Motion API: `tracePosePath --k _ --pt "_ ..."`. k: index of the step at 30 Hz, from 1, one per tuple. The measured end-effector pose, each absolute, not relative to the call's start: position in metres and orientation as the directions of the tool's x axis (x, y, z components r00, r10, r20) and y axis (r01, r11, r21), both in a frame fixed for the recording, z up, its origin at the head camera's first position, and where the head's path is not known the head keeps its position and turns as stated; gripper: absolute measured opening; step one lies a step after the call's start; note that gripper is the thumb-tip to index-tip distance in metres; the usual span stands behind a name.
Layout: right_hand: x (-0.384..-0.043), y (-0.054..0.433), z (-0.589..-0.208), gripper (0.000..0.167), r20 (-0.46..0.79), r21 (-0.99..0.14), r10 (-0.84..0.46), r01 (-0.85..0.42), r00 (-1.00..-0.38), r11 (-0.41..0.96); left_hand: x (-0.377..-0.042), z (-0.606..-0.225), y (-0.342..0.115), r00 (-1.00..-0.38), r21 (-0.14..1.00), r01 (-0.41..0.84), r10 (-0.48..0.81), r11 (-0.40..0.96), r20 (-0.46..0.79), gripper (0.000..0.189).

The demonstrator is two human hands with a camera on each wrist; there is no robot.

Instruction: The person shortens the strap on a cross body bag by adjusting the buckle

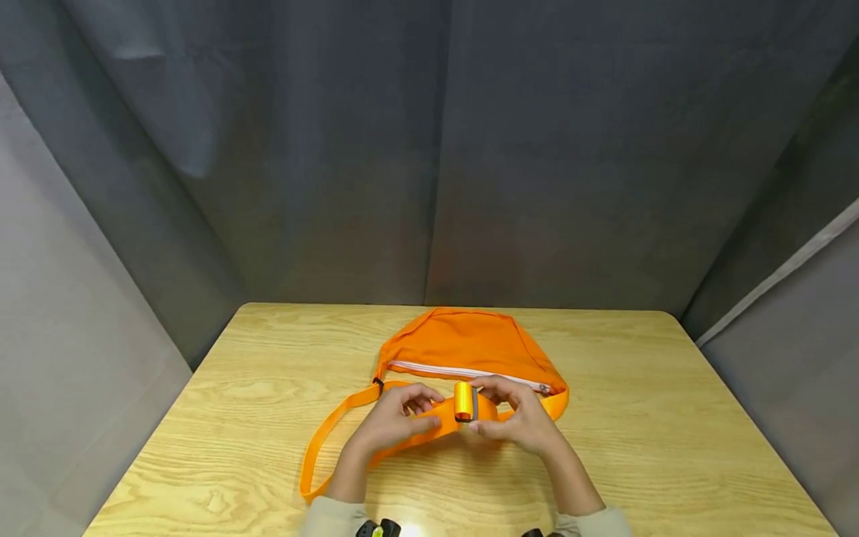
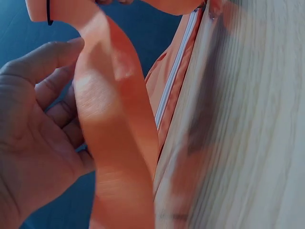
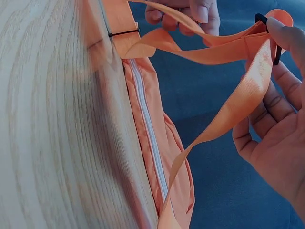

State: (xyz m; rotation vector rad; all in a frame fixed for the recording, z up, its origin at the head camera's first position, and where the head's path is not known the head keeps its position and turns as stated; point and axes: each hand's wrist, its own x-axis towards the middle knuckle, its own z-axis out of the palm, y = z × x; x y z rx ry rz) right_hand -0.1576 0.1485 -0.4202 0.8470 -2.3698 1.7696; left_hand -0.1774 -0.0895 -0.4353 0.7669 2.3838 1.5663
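Note:
An orange bag with a white zipper lies flat on the table, and its orange strap loops out in front. My right hand pinches the black strap slider between thumb and fingers. A short yellow-orange loop of webbing stands up through the slider. Just left of it, my left hand holds the strap, thumb in front and fingers partly hidden behind. In the left wrist view the strap hangs broad and slightly twisted beside the palm. Both hands work close over the table in front of the bag.
The wooden table extends to both sides of the hands. Dark grey curtains stand behind its far edge, with lighter panels at the sides. A second black buckle joins the strap to the bag's left end.

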Motion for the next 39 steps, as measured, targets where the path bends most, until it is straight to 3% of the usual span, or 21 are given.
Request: tracePosePath --k 6,13,24,30,39 --pt "-0.158 0.149 -0.42 0.043 0.36 -0.869 -0.383 -0.455 -0.851 0.193 -0.174 -0.428 -0.092 -0.85 0.901 0.328 0.505 0.284 0.15 0.019" --pt "-0.159 0.154 -0.419 0.045 0.356 -0.867 -0.367 -0.451 -0.859 0.214 -0.189 -0.453 -0.112 -0.856 0.904 0.339 0.484 0.262 0.181 0.016" --pt "-0.159 0.158 -0.42 0.045 0.386 -0.862 -0.351 -0.469 -0.853 0.192 -0.192 -0.456 -0.134 -0.884 0.914 0.289 0.446 0.285 0.141 0.018" --pt "-0.16 0.155 -0.421 0.043 0.392 -0.865 -0.382 -0.477 -0.837 0.156 -0.187 -0.446 -0.122 -0.853 0.903 0.326 0.5 0.281 0.152 0.029" --pt "-0.16 0.15 -0.419 0.043 0.409 -0.852 -0.38 -0.497 -0.829 0.167 -0.18 -0.422 -0.091 -0.793 0.902 0.357 0.589 0.241 0.156 0.027"
